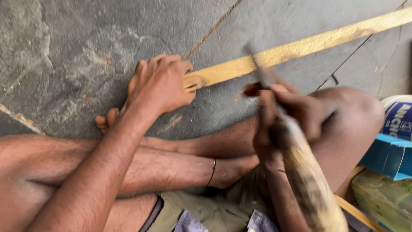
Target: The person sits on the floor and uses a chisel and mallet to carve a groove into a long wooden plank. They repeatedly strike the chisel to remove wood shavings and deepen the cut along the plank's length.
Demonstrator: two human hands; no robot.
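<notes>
I sit cross-legged on a grey stone floor [64, 51]. My left hand [161, 83] presses down on the near end of a long yellow wooden strip [300, 45] that runs up to the right across the floor. My right hand [283, 114] is closed around a tool with a thick pale handle [311, 184] and a dark narrow blade [257, 68]. The blade points up toward the strip and is blurred. Between the two hands the strip's end shows a small notch [192, 86].
My bare legs [171, 161] cross below the hands, with a thin band at the ankle. A white tub [397, 116], a blue box [388, 154] and a greenish block [382, 197] sit at the right edge. A thin cord [212, 29] lies on the floor.
</notes>
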